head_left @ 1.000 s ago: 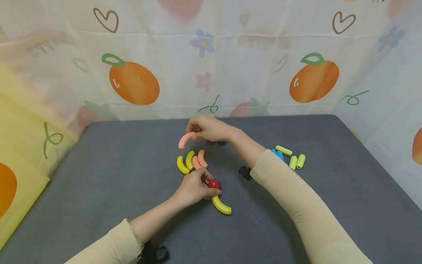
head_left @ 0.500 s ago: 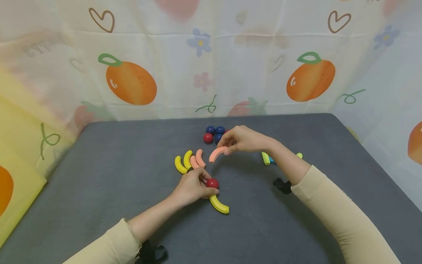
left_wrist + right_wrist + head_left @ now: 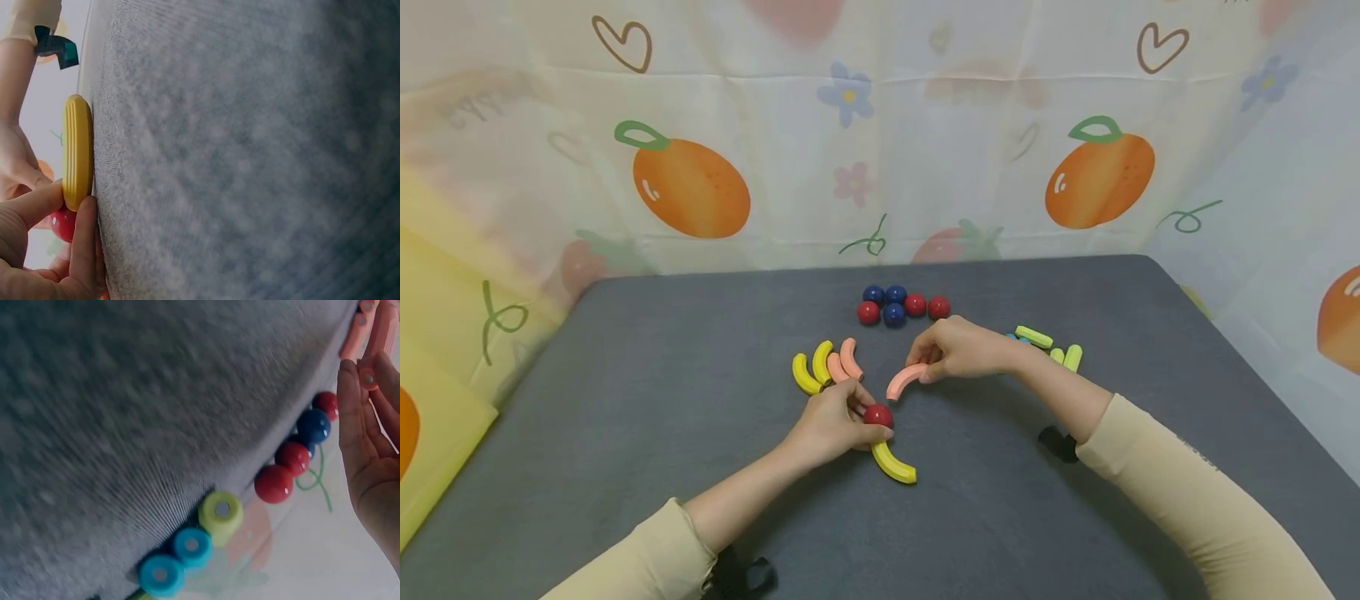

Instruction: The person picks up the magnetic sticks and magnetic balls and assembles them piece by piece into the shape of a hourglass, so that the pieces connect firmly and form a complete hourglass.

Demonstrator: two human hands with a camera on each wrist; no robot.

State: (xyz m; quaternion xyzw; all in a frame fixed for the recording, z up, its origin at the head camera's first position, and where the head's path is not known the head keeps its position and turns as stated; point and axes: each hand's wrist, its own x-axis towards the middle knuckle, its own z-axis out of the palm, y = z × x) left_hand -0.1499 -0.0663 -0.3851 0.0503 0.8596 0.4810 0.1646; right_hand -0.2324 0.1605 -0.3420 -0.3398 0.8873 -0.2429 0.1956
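A pink curved block is pinched in the right hand, just right of and beyond a red ball gripped by the left hand. A yellow curved block touches the ball's near side. More curved blocks lie left, loose balls far, green sticks right.

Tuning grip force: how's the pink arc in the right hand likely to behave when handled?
Probably stiff: the pink arc holds its bend though the right hand pinches only one end. Its curve should limit rolling. The greyish disc in its end may be a magnet, so it might cling.
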